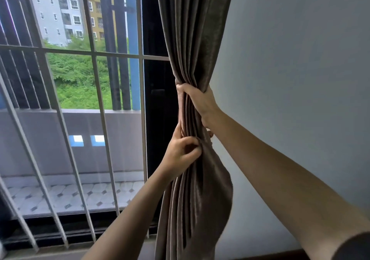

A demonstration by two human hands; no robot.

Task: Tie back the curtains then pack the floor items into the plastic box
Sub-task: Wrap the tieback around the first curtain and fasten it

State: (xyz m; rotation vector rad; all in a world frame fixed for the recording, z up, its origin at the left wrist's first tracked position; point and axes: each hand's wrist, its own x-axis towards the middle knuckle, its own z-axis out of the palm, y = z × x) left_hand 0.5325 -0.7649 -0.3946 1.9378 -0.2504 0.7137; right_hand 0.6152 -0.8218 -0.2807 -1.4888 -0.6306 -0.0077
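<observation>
Head view: the brown curtain hangs gathered at the window's right edge. Right hand clenches the bunch; left hand pinches folds just below. Soft, weighty cloth, best gripped at that waist.

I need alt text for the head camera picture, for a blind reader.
A person's two hands hold a brown curtain bunched beside a grey wall: the right hand grips it higher, the left hand pinches folds below. Left of it, a barred window shows trees and buildings.
</observation>
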